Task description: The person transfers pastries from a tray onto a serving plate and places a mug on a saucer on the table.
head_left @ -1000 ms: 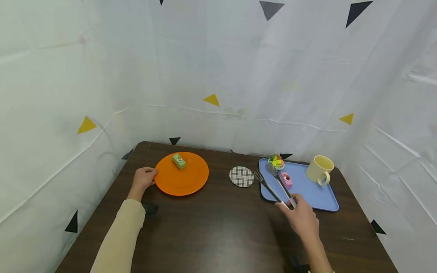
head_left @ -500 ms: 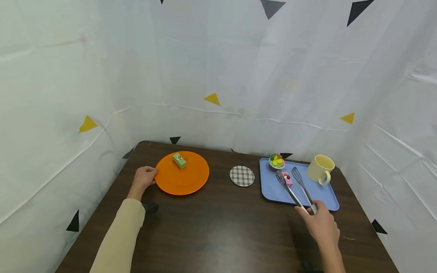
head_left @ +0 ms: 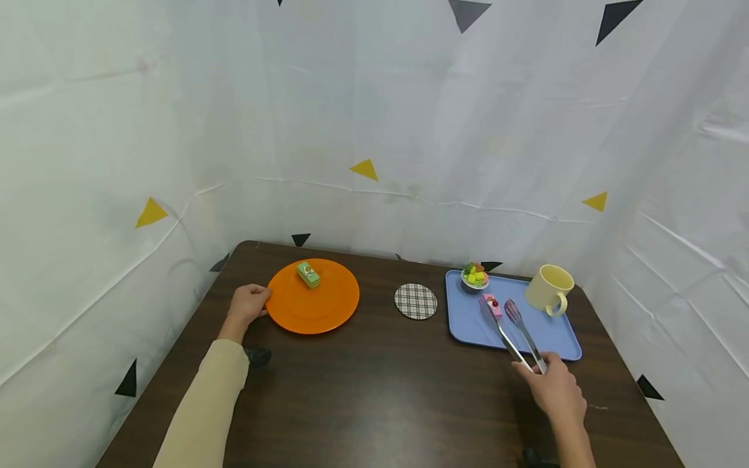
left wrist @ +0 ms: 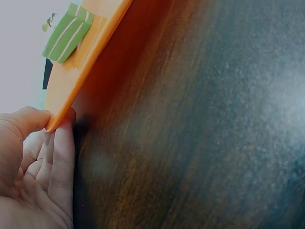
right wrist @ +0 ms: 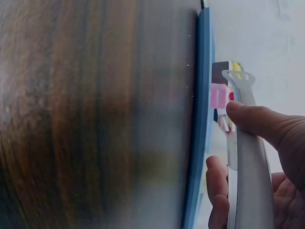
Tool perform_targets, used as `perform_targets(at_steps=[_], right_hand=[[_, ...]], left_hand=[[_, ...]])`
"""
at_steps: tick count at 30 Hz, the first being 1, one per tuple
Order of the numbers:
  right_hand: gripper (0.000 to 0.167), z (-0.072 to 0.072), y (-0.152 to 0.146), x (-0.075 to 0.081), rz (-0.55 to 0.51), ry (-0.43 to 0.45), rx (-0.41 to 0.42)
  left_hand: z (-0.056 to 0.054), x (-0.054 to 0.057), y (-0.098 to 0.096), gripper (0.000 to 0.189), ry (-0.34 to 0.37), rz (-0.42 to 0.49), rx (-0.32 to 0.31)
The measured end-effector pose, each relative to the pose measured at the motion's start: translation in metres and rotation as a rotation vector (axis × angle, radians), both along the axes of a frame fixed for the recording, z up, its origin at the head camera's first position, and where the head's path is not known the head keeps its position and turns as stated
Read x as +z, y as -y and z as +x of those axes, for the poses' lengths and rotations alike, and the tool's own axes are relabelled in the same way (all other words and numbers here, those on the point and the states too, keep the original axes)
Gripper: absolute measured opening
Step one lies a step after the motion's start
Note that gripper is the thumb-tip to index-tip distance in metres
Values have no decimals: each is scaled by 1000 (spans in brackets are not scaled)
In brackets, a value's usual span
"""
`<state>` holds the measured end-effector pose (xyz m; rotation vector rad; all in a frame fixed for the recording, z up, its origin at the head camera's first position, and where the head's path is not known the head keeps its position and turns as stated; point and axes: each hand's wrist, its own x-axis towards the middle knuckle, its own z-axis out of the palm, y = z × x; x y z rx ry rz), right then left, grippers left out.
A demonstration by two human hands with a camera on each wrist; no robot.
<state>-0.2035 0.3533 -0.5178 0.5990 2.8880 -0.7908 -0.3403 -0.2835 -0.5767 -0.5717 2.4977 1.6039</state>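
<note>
No text, label, brand, number or sign can be read.

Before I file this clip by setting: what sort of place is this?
Likely a staged filming corner, not a working kitchen: white sheeting with black and yellow triangles hangs behind and beside a dark table, where the pink cake looks like a toy.

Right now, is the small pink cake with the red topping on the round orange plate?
No, the small pink cake is on the rectangular blue tray, and the round orange plate bears a small green cake.
</note>
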Motion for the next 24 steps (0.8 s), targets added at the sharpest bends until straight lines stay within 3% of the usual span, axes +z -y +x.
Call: perform_targets(at_steps=[12, 24], right_hand=[[88, -12, -2, -9, 24, 33, -3], [79, -19, 3, -8, 30, 57, -28]], left_hand=[[4, 5, -5, 47, -15, -8, -8], [4, 0, 0, 48, -37, -4, -11]])
